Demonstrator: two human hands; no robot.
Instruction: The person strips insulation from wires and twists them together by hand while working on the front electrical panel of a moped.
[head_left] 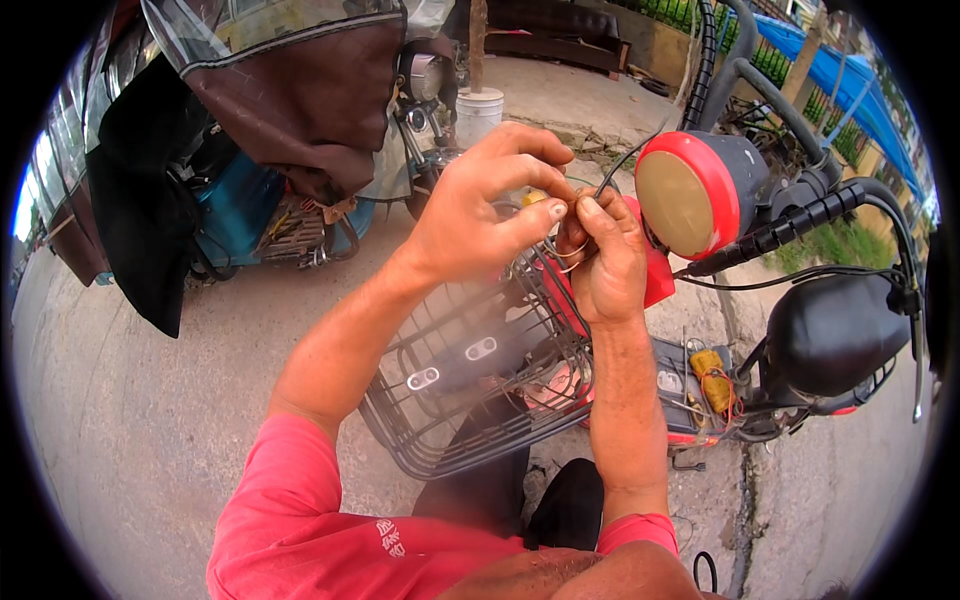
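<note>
Brown vinyl cover (300,100) drapes a parked blue vehicle (225,215), well off to the left of the grip. Moving in, a black wire basket (480,458) sits below the grip, and a white bucket (478,118) stands beyond it. Now the left hand (490,205): thumb and index curl into a ring, tips nearly meeting, right up against the other hand; whether they clasp anything, I cannot tell. Thin wire (570,267) loops out just under the fingertips, and the right hand (612,260) has it, thumb pressed tight on the index finger. Black cable (628,156) rises right behind that pinch. Just right of it, the red-rimmed headlight (690,195); lower right, a yellow piece (712,380) trailing wires; farthest right, a black saddle (838,335).
</note>
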